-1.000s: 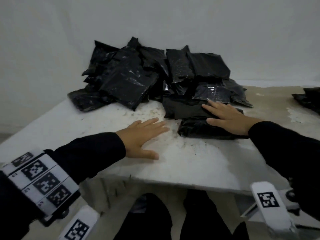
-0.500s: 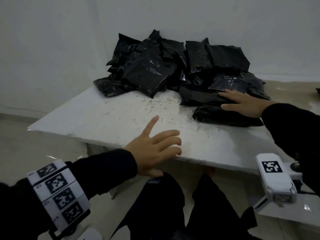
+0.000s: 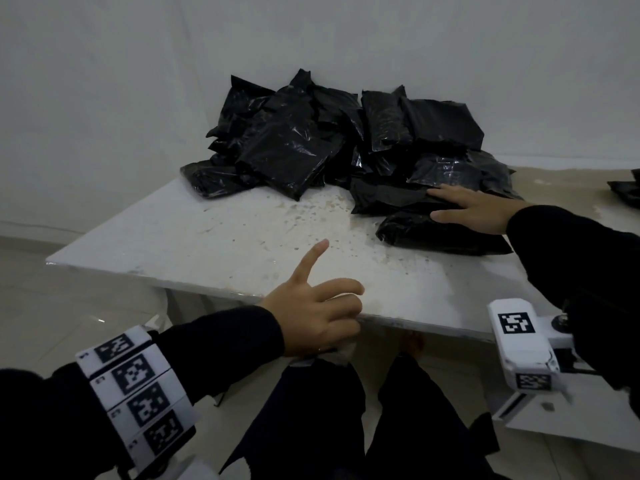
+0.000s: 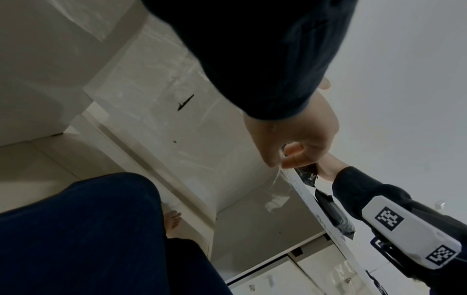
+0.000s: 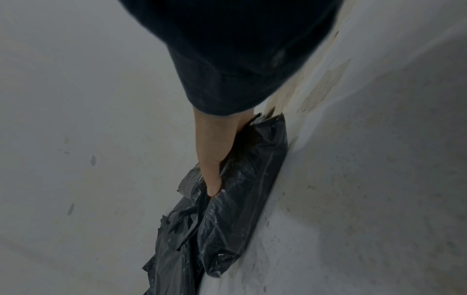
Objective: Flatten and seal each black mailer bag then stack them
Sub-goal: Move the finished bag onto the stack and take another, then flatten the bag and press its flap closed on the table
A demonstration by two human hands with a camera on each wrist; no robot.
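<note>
A filled black mailer bag lies on the white table at the right, partly on a second flat bag. My right hand presses flat on them, fingers straight; in the right wrist view a fingertip dents the crinkled bag. My left hand hovers at the table's front edge, index finger out, the other fingers curled. From below, the left hand seems to pinch a small scrap of clear film. A loose pile of black bags fills the back.
Another black bag lies at the far right edge. The table's left and middle are bare, stained surface. My legs stand under the front edge. White walls close off the back, and a tiled floor spreads out on the left.
My left hand has lifted off the tabletop and drawn back to the front edge, its fingers curling. The right hand stays flat on the bag. My head has turned left.
</note>
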